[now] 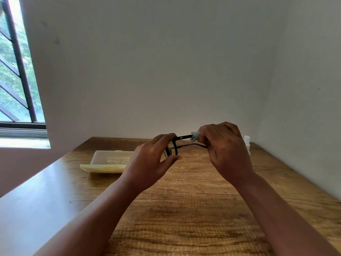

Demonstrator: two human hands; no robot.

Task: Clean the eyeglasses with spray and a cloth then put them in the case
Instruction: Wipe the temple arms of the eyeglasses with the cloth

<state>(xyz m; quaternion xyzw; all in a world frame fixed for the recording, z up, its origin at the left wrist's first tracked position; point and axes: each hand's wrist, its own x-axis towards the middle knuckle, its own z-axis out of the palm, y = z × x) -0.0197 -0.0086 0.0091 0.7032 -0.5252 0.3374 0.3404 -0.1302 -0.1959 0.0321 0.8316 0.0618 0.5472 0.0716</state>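
While left hand [151, 159] grips eyeglasses [177, 145], right hand [221, 145] pinches cloth [195, 136] on temple.

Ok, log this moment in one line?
step: wiping | left hand: holds black-framed eyeglasses | right hand: rubs pale green cloth on temple arm | cream plastic case: on wooden table

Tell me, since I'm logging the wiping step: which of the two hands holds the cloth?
The right hand pinches the cloth against a temple of the glasses; the left hand only grips the frame front.
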